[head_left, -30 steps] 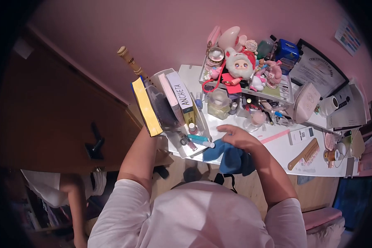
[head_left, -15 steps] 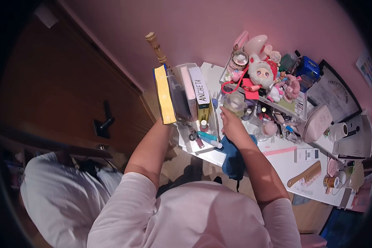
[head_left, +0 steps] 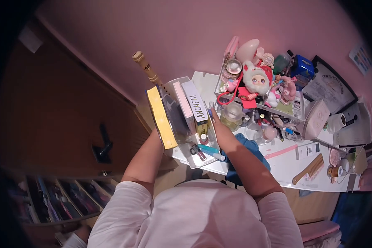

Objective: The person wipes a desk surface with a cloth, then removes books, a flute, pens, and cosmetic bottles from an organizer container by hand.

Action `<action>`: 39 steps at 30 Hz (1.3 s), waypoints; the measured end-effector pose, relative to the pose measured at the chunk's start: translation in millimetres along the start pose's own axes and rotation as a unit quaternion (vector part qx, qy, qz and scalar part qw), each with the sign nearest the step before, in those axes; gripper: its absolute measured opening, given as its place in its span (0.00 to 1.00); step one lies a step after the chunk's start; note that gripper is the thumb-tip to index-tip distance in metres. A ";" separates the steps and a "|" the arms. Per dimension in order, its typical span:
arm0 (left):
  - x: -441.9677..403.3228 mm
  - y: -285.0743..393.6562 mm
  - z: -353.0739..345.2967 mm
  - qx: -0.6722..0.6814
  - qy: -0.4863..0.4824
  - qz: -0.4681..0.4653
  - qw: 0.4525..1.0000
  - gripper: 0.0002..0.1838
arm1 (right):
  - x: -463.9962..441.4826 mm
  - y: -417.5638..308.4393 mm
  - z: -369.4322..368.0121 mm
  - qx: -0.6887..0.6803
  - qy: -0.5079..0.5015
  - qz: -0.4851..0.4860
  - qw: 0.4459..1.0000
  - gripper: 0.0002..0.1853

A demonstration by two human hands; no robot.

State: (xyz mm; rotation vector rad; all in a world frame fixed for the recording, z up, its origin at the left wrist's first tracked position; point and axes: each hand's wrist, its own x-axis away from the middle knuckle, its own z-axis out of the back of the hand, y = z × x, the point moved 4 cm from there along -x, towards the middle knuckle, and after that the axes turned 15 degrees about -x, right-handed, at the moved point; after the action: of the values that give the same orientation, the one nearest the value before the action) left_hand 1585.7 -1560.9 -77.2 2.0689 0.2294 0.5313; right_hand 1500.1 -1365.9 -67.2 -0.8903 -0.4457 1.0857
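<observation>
A white organizer (head_left: 211,142) stands at the desk's left end, holding a yellow-edged book (head_left: 161,118), a pink-edged book (head_left: 183,101) and a box marked ANCHETA (head_left: 196,101). Nail polish, a teal marker and small items lie in its front part. My right hand (head_left: 220,126) is pressed along the organizer's right side, its fingers partly hidden. Behind the yellow-edged book my left hand is out of sight; only the forearm shows. Blue cloth (head_left: 246,155) lies beneath my right forearm.
A tray (head_left: 273,109) heaped with plush toys and trinkets stands on the desk (head_left: 273,173). Cosmetics, a wooden comb (head_left: 309,168) and a pink pouch (head_left: 317,120) are to the right. A bamboo-like tube (head_left: 146,66) rises behind the organizer. A brown door (head_left: 66,111) is at the left.
My right hand has moved left from above the blue cloth onto the organizer's side. The view has shifted. The other person at the lower left has mostly gone out of view, leaving open drawers visible.
</observation>
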 end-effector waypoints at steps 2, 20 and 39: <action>-0.9 -3.9 2.4 0.002 -0.003 0.002 1.000 0.24 | 4.7 -6.1 4.1 -0.005 -0.023 -0.047 0.999 0.28; -2.2 -11.5 5.1 0.003 -0.008 0.002 1.000 0.23 | 45.8 -30.7 18.3 0.208 -0.025 -0.115 0.971 0.14; -5.1 -14.2 -8.9 0.003 -0.008 -0.009 1.000 0.21 | 107.1 -80.4 64.0 -0.319 0.198 -0.023 0.927 0.22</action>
State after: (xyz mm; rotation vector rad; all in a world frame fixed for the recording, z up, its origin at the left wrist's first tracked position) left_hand 1577.8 -1548.4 -86.7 2.0748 0.2398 0.5032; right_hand 1546.5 -1258.5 24.2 -1.6301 -0.4838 0.6846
